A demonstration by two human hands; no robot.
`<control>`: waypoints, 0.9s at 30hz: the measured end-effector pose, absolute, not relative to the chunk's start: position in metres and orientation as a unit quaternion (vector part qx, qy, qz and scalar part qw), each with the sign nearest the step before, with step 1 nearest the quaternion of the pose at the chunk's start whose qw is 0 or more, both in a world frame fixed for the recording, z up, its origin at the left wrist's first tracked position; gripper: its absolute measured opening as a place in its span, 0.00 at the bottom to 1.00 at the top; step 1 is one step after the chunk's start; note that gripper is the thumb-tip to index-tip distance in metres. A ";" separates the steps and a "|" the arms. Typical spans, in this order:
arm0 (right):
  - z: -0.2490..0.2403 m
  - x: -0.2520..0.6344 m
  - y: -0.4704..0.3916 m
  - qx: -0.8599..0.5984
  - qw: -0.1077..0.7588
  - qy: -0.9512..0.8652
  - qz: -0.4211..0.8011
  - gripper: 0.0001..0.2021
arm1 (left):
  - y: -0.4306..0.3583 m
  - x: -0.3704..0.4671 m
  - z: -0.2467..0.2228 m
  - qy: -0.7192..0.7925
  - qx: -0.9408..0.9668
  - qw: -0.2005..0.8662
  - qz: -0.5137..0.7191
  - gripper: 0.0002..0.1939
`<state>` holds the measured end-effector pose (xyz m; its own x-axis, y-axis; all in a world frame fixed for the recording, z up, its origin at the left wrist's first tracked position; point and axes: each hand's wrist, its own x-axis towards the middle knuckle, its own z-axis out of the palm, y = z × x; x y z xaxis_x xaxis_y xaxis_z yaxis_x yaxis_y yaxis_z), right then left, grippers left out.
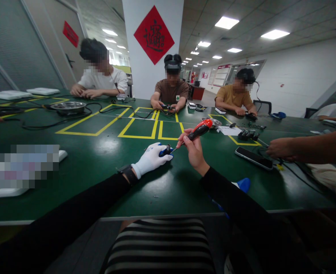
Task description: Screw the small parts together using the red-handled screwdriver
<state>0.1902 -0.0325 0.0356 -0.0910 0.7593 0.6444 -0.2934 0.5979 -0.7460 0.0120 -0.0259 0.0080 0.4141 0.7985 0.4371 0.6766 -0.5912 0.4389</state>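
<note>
The left hand [153, 158] wears a white glove [141, 166] with blue at the fingers, and those fingers are curled around a small dark part [168, 149]. The right hand [194, 151] is bare, and its fingers are closed around the handle of a screwdriver [200, 130]. The step in hand looks like work on the part with the screwdriver, whose thin shaft slants down and left to it. The tip is right by the part, but it is too small to tell if they touch. I think the next move calls for the left hand to hold the part still and the right hand to keep the tip lined up. The part sits low over the green table [156, 201], in front of the person and a bit left of the right hand. It is black low down, with a short, shiny, round piece that stands up on top. Its finer bits are too small to see. The screwdriver has a fat handle, red at the back end and black nearer the shaft. A phone [253, 158] lies on the table, off to the right, near another person's hand [279, 149].
</note>
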 end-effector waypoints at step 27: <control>0.032 0.193 -0.030 -0.176 0.648 -0.620 0.407 0.12 | -0.027 0.013 0.010 0.447 0.833 0.099 0.311 0.17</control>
<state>0.1930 -0.0301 0.0321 -0.0984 0.7445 0.6603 -0.3093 0.6078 -0.7314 0.0125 -0.0275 0.0098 0.4063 0.8066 0.4294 0.6837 -0.5801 0.4427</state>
